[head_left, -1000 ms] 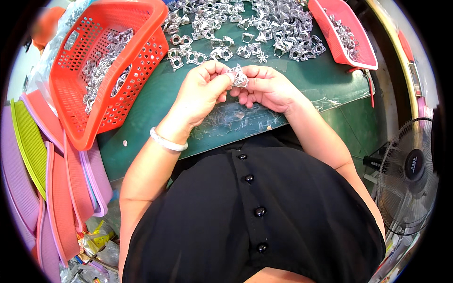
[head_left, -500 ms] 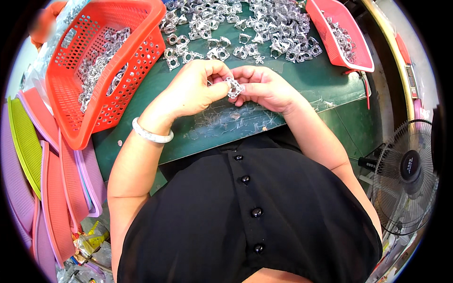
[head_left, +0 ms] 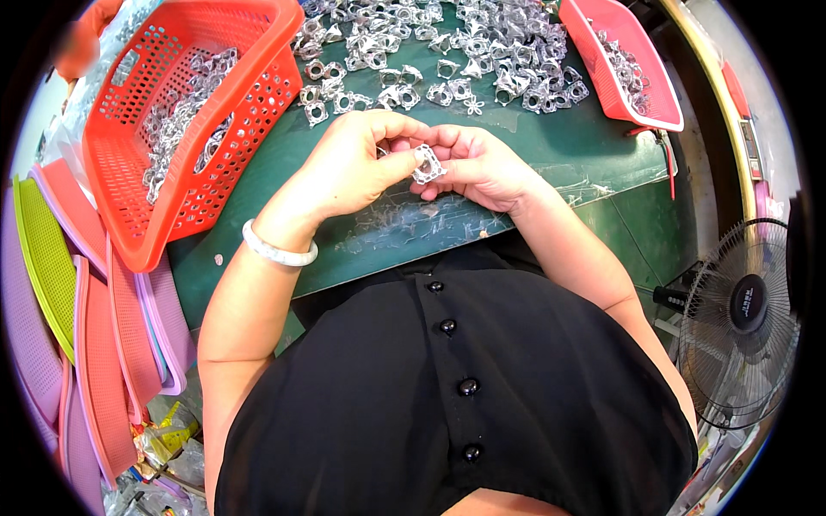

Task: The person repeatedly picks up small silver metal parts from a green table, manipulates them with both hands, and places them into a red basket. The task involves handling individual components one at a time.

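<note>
Between both hands, over the near part of the green table, is a small silvery ring-shaped part (head_left: 427, 164) with an open centre and a knobbly rim. My left hand (head_left: 361, 163), a pale bangle on its wrist, pinches the part's left side between thumb and fingers. From the other side my right hand (head_left: 480, 163) grips it with thumb and curled fingers. The fingertips partly cover it. Beyond the hands lie many similar silvery parts (head_left: 516, 52), in a loose heap with stray pieces at its near edge, among them a small flower-shaped piece (head_left: 472, 105).
A red perforated basket (head_left: 172, 232) holding metal pieces stands tilted at the left. A pink basket (head_left: 607, 82) with more pieces sits at the far right of the green table (head_left: 267, 206). Stacked coloured baskets (head_left: 103, 378) are at lower left; a fan (head_left: 744, 318) stands at right.
The silvery part has turned slightly in my fingers, and its open ring faces up more. My right hand has shifted a little to the left; both hands keep their hold.
</note>
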The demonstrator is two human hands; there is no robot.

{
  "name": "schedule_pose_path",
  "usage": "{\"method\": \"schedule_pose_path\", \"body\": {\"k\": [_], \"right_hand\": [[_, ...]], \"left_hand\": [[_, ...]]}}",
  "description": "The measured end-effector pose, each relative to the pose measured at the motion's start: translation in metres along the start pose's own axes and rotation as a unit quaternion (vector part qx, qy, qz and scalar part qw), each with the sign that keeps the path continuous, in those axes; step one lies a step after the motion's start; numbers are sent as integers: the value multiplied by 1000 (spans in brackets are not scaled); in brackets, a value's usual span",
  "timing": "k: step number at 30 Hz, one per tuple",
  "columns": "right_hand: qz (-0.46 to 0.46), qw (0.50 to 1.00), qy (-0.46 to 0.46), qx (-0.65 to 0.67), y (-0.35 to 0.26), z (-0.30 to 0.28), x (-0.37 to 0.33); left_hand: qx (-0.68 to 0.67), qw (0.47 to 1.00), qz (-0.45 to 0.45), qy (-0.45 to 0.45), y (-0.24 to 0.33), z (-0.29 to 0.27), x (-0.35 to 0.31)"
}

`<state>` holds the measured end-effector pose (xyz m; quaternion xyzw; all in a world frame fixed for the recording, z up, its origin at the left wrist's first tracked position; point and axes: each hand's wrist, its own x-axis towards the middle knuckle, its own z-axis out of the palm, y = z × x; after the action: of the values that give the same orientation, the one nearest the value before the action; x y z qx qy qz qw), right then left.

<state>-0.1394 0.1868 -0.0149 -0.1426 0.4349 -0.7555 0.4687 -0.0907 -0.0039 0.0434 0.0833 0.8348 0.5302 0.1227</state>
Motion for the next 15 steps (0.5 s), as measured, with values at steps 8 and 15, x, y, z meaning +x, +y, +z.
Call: {"method": "schedule_pose_path", "body": {"k": [8,15], "right_hand": [[-27,999,30,-2,-1,5,-2],[-59,997,38,-22,-3,5,-2]], "left_hand": [[-99,990,33,91,-10,4,-7],[-189,977,-36,95,-15,4,-18]]}}
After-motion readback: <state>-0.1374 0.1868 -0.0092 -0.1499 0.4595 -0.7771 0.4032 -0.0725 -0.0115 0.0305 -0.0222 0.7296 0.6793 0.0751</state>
